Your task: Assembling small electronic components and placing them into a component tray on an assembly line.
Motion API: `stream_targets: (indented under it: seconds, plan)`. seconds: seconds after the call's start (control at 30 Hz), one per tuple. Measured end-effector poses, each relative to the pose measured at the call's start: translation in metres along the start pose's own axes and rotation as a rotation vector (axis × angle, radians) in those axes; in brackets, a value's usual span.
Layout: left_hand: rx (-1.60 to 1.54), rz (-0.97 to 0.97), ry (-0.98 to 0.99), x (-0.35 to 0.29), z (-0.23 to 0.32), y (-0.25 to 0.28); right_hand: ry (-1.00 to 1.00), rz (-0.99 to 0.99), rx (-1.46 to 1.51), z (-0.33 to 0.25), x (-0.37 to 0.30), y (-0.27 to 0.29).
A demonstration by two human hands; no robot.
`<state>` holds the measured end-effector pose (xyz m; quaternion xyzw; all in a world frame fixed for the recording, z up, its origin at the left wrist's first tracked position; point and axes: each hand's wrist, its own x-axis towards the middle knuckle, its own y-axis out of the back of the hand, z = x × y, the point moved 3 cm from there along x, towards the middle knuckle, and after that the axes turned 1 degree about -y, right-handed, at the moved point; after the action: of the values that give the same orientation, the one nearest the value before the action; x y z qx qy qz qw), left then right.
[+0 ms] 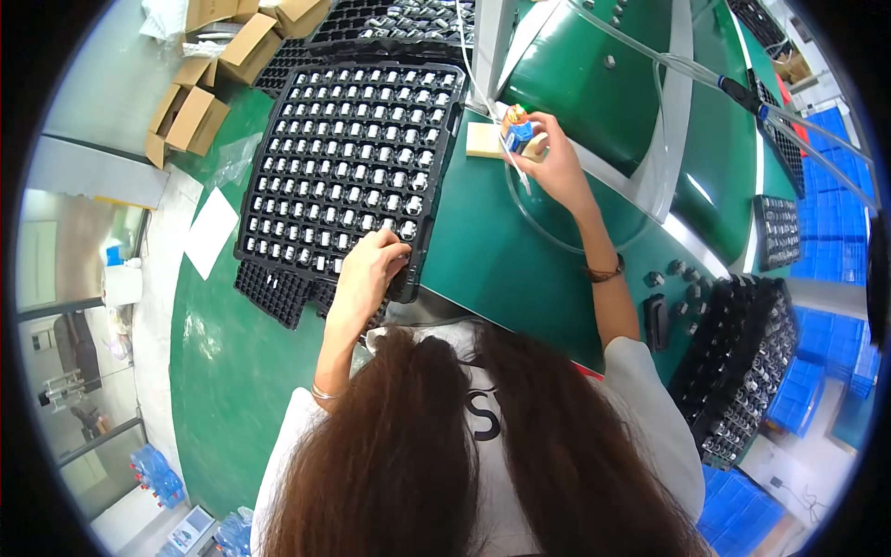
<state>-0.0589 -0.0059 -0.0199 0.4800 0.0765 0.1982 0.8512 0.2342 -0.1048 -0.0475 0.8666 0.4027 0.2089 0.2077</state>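
Note:
A large black tray (306,172) with rows of small silver-and-white cylindrical parts lies tilted to the left of the green table. My left hand (368,265) is over its near right corner, fingers bent down and pinched together; what they hold, if anything, is hidden. My right hand (554,172) is wrapped round a small blue bottle-like thing with an orange top (516,130). That thing is beside a cream-coloured block (483,140) on the table. A thin white piece hangs below the fingers, too small to name.
A green work table (473,251) extends to the right, with a clear hose (548,237) looped on it. More black trays of parts (733,371) stand at the right, near blue crates (826,232). Open cardboard boxes (200,121) are at the far left; a metal post (492,46) rises behind.

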Motion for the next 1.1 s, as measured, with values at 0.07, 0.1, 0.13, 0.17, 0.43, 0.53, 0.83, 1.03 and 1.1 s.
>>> stream_targets:
  seconds: [0.07, 0.1, 0.13, 0.17, 0.43, 0.53, 0.83, 1.03, 1.1]
  plan:
    - [-0.02, 0.0, -0.005, 0.0, 0.0, 0.003, 0.022, 0.104, -0.03, -0.005, 0.008, -0.011]
    - [-0.045, 0.0, -0.012, -0.001, 0.0, 0.004, 0.024, 0.102, -0.027, -0.002, 0.012, -0.013]
    - [-0.043, 0.003, -0.011, -0.001, -0.002, 0.005, 0.041, 0.131, -0.081, 0.003, 0.018, -0.015]
    - [-0.139, 0.024, 0.035, -0.002, -0.005, 0.006, 0.057, 0.161, -0.137, 0.008, 0.022, -0.018]
    - [-1.475, 0.154, 0.49, -0.006, -0.023, 0.002, -0.119, 0.583, -0.278, 0.084, 0.078, 0.074]
    - [-1.636, 0.218, 0.508, 0.012, -0.019, -0.011, -0.1, 0.713, -0.469, 0.129, 0.096, 0.1]
    - [-1.651, 0.196, 0.368, 0.061, 0.004, -0.038, -0.099, 0.659, -0.168, 0.096, 0.082, 0.088]
    - [-1.41, 0.265, 0.359, 0.074, 0.015, -0.048, -0.239, -0.038, 0.713, 0.008, 0.016, -0.013]
    - [-1.316, 0.272, 0.307, 0.076, 0.018, -0.049, -0.212, -0.201, 0.66, 0.001, -0.004, -0.032]
